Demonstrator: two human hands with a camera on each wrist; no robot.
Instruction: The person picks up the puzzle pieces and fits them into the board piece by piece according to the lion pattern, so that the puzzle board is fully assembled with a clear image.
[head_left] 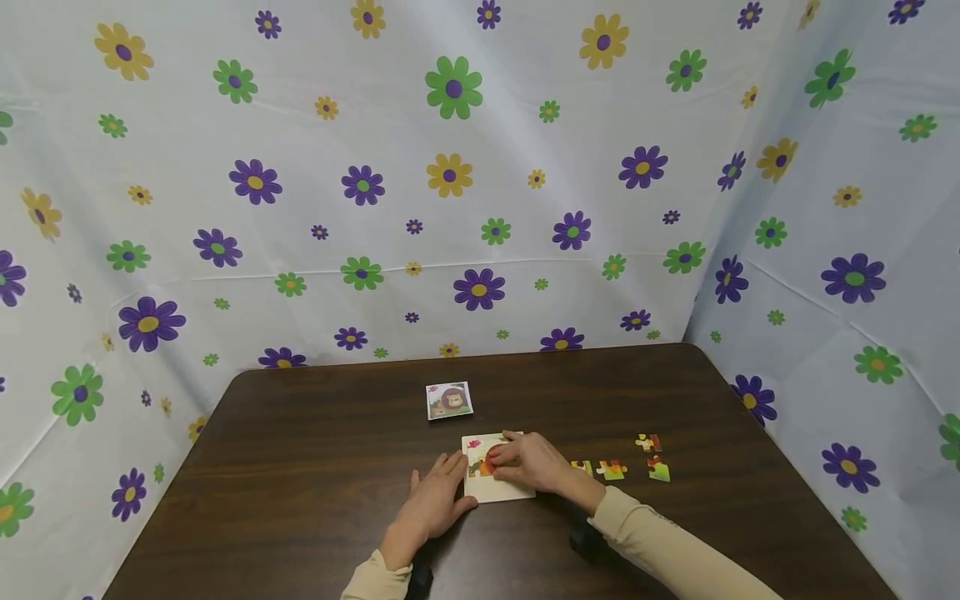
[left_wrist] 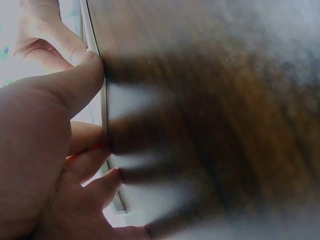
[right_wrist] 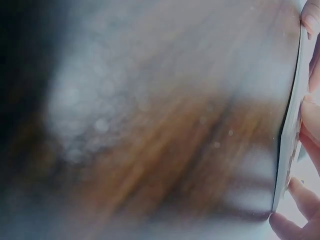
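A small pale jigsaw board (head_left: 501, 492) lies on the dark table, with colourful pieces set in its upper left part. My left hand (head_left: 432, 502) rests along the board's left side, fingers extended and thumb by the near corner. In the left wrist view, the left fingertips (left_wrist: 112, 176) touch the board's edge. My right hand (head_left: 531, 463) lies over the board's right half, its thumb and fingers bent around an orange-red puzzle piece (head_left: 488, 464). The hand partly hides that piece. In the right wrist view, right fingers (right_wrist: 303, 197) touch the board and its rim.
Several loose puzzle pieces (head_left: 612, 470) lie to the right of the board, some near the right forearm. Behind the board sits a square picture card (head_left: 449, 401) with a lion. The brown table (head_left: 315, 467) meets flower-patterned white curtains (head_left: 405, 108) at the back and sides.
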